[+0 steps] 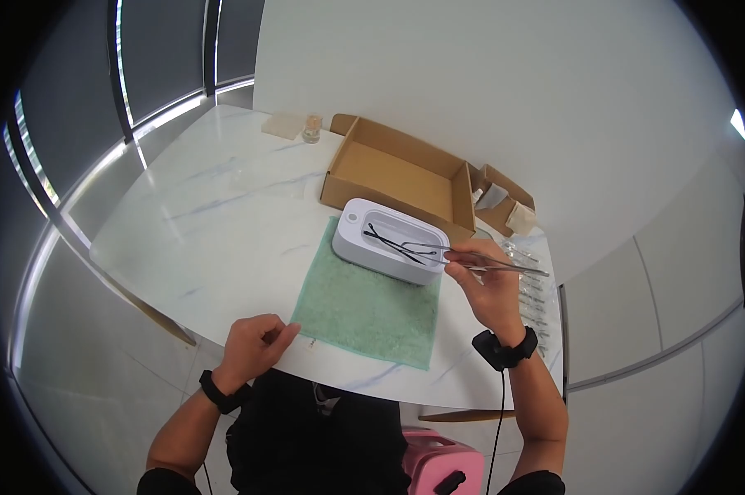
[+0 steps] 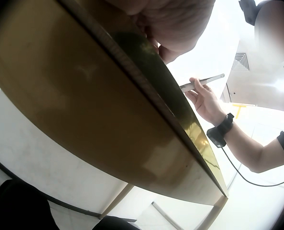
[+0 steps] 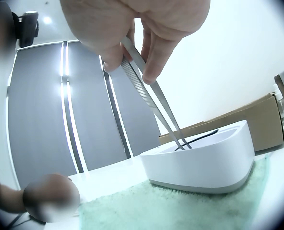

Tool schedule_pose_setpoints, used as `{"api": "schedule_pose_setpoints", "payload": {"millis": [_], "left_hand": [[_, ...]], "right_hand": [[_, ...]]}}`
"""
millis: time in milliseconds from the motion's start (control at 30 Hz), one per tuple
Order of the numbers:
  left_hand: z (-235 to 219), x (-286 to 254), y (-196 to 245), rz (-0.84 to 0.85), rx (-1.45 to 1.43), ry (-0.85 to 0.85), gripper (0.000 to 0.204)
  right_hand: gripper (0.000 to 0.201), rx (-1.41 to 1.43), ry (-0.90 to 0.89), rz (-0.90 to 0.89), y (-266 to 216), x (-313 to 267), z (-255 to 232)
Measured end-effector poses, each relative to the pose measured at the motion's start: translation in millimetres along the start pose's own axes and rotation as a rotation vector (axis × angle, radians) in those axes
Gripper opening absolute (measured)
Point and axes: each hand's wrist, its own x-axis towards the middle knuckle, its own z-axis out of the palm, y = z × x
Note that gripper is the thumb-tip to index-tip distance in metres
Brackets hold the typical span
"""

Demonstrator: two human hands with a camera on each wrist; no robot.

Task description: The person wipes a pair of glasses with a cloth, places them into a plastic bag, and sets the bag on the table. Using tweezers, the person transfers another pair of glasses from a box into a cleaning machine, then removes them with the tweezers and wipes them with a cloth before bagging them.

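Note:
My right hand [image 1: 490, 285] grips long metal tweezers [image 3: 144, 88] between thumb and fingers. Their tips reach into the basin of a white ultrasonic cleaner [image 1: 386, 262], right at a pair of glasses [image 1: 386, 240] with thin black arms lying inside. The right wrist view shows the two prongs slightly apart, close together at the tips by a dark arm; I cannot tell whether they pinch it. At the table's front edge, my left hand [image 1: 258, 346] rests with loosely curled fingers and holds nothing, beside the corner of a green towel [image 1: 364, 318] under the cleaner.
Behind the cleaner sits an open cardboard box [image 1: 397, 169], with a smaller box [image 1: 504, 198] to its right. Several small clear packets [image 1: 533, 309] line the table's right side. A small glass jar [image 1: 311, 129] stands at the back left. A cable [image 1: 498, 421] hangs from my right wrist.

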Motion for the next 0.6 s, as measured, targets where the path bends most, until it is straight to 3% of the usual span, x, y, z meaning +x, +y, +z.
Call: {"api": "schedule_pose_setpoints", "payload": {"millis": [233, 300, 600], "left_hand": [[1, 0, -3, 0.001, 0.027, -0.015, 0.032], [1, -1, -2, 0.010, 0.035, -0.007, 0.032], [2, -1, -1, 0.025, 0.053, -0.011, 0.032]], "right_hand": [[0.028, -0.073, -0.036, -0.017, -1, -2, 0], [0.028, 0.010, 0.053, -0.045, -9, 0, -4], [0.028, 0.065, 0.046, -0.060, -13, 1, -13]]}}
